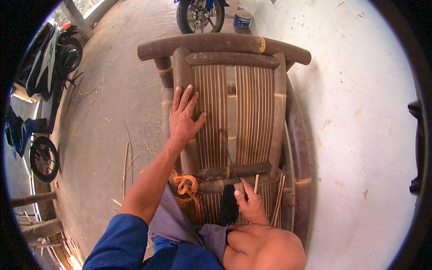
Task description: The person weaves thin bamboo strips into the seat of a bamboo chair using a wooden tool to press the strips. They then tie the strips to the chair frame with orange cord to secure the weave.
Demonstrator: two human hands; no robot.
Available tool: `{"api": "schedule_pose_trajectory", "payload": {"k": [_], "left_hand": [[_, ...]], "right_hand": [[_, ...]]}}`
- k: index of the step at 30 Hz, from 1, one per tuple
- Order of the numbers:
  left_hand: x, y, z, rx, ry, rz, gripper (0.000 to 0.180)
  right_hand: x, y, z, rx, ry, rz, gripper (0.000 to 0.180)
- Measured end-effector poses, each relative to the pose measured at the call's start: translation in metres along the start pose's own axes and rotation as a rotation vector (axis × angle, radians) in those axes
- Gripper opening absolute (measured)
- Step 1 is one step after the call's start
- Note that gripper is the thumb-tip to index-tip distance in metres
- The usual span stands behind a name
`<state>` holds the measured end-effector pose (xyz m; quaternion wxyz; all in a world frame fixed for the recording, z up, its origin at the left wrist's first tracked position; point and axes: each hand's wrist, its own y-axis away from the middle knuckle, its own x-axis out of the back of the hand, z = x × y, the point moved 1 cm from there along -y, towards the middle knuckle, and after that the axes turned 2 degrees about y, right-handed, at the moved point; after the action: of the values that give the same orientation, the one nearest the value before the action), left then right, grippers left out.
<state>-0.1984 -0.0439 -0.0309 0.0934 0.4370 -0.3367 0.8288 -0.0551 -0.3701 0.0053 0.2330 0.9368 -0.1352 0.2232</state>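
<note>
In front of me is a dark brown bamboo chair [225, 42], its backrest filled with thin upright slats [254, 117] and a gap in the middle. My left hand [183, 117] lies with fingers spread on the left post of the backrest, its thumb over the slats. At the seat, just below the backrest's lower rail [234, 171], my right hand [250, 204] is closed around the short pale handle of a tool [239, 186]. A thin dark shaft seems to reach up from it into the gap; its exact kind is unclear. A black item [228, 206] lies beside that hand.
Orange string [186, 188] is bunched at the seat's left. Loose bamboo strips [278, 200] lean at its right. A white wall [360, 135] runs along the right. Motorbikes [200, 15] stand ahead and at the left, with a blue can [242, 20] near the wall.
</note>
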Motion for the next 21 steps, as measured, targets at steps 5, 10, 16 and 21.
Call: {"api": "schedule_pose_trajectory", "payload": {"k": [5, 10, 16, 21], "left_hand": [[-0.001, -0.001, -0.001, -0.001, 0.044, 0.002, 0.067], [-0.002, -0.001, -0.003, -0.029, 0.047, 0.025, 0.068], [-0.002, 0.002, -0.002, -0.016, 0.02, 0.022, 0.066], [-0.003, 0.008, -0.003, -0.01, 0.016, -0.001, 0.065]], "right_hand": [[0.006, -0.007, -0.002, 0.182, 0.349, 0.128, 0.055], [-0.004, -0.016, -0.006, -0.212, -0.16, -0.13, 0.055], [0.006, -0.022, -0.014, -0.043, 0.286, -0.04, 0.058], [0.02, -0.003, -0.001, -0.24, -0.08, -0.199, 0.056]]}}
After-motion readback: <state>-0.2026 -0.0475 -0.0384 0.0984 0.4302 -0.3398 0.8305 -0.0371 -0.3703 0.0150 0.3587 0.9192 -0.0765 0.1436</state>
